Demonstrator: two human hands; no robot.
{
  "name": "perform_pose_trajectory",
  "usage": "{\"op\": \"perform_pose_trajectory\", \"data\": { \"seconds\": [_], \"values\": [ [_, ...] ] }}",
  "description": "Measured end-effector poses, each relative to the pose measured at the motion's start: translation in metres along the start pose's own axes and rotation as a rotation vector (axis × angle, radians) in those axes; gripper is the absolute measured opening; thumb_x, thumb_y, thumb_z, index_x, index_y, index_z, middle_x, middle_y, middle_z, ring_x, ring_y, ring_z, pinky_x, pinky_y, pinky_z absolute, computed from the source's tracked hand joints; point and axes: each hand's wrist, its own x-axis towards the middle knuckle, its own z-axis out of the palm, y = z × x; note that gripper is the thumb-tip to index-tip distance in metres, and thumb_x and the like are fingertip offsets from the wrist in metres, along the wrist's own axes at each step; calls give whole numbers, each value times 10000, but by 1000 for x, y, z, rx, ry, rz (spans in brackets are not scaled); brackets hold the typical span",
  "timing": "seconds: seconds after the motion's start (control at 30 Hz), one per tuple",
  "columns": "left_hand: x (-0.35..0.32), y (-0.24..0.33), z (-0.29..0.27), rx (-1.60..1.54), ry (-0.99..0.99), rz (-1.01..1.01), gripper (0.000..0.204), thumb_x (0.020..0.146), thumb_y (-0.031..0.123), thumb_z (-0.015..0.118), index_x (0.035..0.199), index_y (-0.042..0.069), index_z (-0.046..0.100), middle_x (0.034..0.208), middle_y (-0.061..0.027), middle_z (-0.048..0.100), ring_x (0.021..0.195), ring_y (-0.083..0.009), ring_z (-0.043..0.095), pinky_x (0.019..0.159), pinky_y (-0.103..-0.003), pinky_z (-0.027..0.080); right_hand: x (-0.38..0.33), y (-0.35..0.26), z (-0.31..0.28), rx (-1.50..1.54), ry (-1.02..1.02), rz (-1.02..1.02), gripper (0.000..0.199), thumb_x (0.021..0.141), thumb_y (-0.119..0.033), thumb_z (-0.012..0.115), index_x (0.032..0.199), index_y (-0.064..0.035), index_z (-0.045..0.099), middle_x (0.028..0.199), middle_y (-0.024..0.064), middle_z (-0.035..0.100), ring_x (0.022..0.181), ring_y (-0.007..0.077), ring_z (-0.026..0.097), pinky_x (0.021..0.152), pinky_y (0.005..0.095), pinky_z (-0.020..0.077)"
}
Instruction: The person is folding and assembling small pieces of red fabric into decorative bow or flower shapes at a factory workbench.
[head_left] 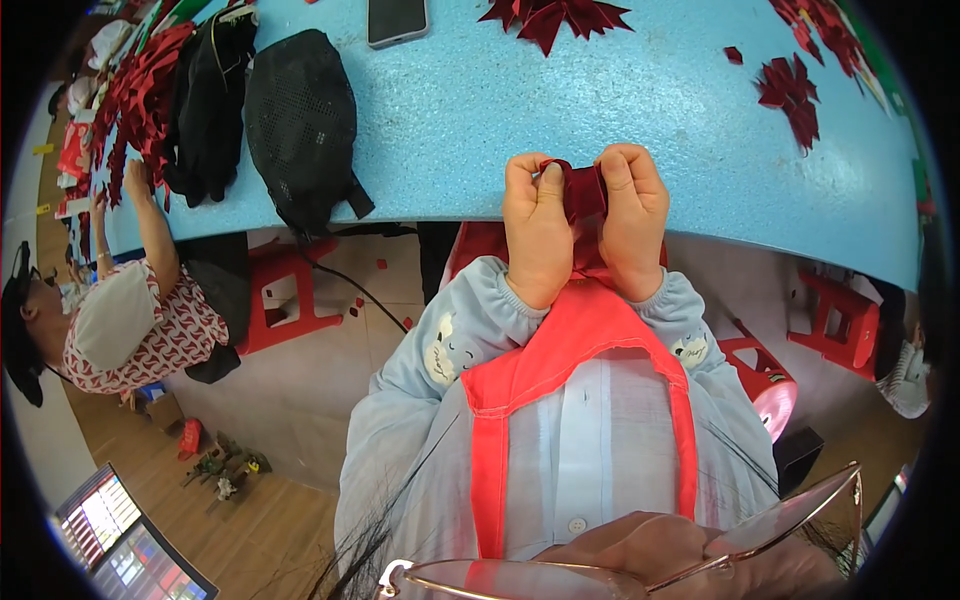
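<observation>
A piece of dark red velvety fabric (pixel 586 192) is stretched between my two hands at the near edge of the blue table. My left hand (pixel 538 228) pinches its left side between thumb and fingers. On the other side, my right hand (pixel 634 222) grips the fabric with the thumb on top and the fingers curled. The lower end of the fabric hangs near the red apron (pixel 590 320) and partly hides between my wrists. Beyond my hands, a dark red pointed-petal fabric flower (pixel 550 18) lies at the table's far side, and another one (pixel 793 98) lies to the right.
On the blue table (pixel 450 130) are a black mesh bag (pixel 302 125), a black pouch (pixel 208 110), a phone (pixel 397 22) and a red fabric heap (pixel 145 90). A co-worker (pixel 150 300) works at the left. Red stools (pixel 290 295) stand below the table.
</observation>
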Motion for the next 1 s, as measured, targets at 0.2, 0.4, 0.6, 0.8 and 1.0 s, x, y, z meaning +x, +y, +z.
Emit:
{"op": "perform_pose_trajectory", "data": {
  "seconds": [0.2,0.4,0.6,0.8,1.0],
  "values": [
    [4,3,-1,-74,34,-102,54,957,147,392,980,116,430,763,28,496,548,-20,410,395,-178,306,4,-12,0,27,-18,65,69,898,-87,533,918,-22,543,841,-11,558,723,41,478,644,192,413],
    [6,-4,-9,-40,-11,-75,77,962,141,384,1021,100,412,874,-40,545,657,-75,526,462,-200,395,1,-18,-6,59,-113,83,83,878,-51,510,955,-37,536,840,-14,538,746,49,482,658,186,411],
    [2,-1,-1,114,-134,247,79,949,95,405,1005,40,393,967,-78,547,828,-108,520,725,-247,446,3,-7,-10,-8,-59,-46,98,868,-23,524,965,-35,533,838,-14,540,739,47,477,640,195,412],
    [-1,-3,4,-24,-165,223,85,951,92,406,1017,41,386,1011,-88,554,850,-110,515,749,-241,442,-1,-3,-4,-176,-4,-143,40,891,-49,518,925,-32,531,814,-26,529,721,38,452,629,189,394],
    [1,-10,-2,-213,-142,43,94,965,132,387,1034,68,384,982,-81,558,825,-134,534,727,-266,459,-2,0,1,-176,97,-148,83,922,-104,485,905,-31,521,804,-31,515,711,38,438,623,192,390]
  ]
}}
